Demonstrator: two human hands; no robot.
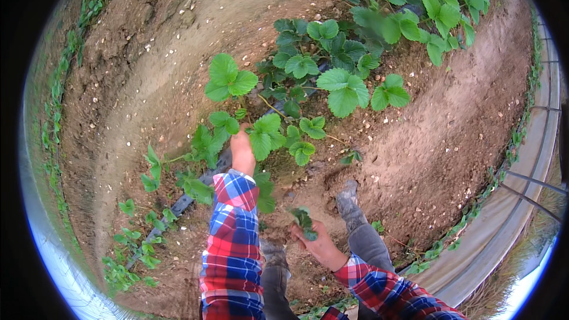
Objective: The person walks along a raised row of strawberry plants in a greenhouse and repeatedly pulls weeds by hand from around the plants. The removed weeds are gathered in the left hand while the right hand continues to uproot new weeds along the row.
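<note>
My left hand point(242, 149) reaches into a strawberry plant point(266, 135) in the row; leaves cover its fingers, so its grip cannot be made out. Lower and to the right, my right hand point(316, 243) holds a small bunch of dark green strawberry leaves point(303, 222) over the soil, in front of my legs. A long runner stem with young leaves point(351, 156) lies on the soil to the right of the plant. Both arms wear red and blue plaid sleeves.
A dark drip hose point(181, 204) runs along the plant row. Denser strawberry plants point(346, 53) stand at the upper right. My boots point(346, 195) are on the bare soil. Another green row point(55, 120) curves along the left, and a pale plastic sheet wall point(498, 231) with metal bars borders the right.
</note>
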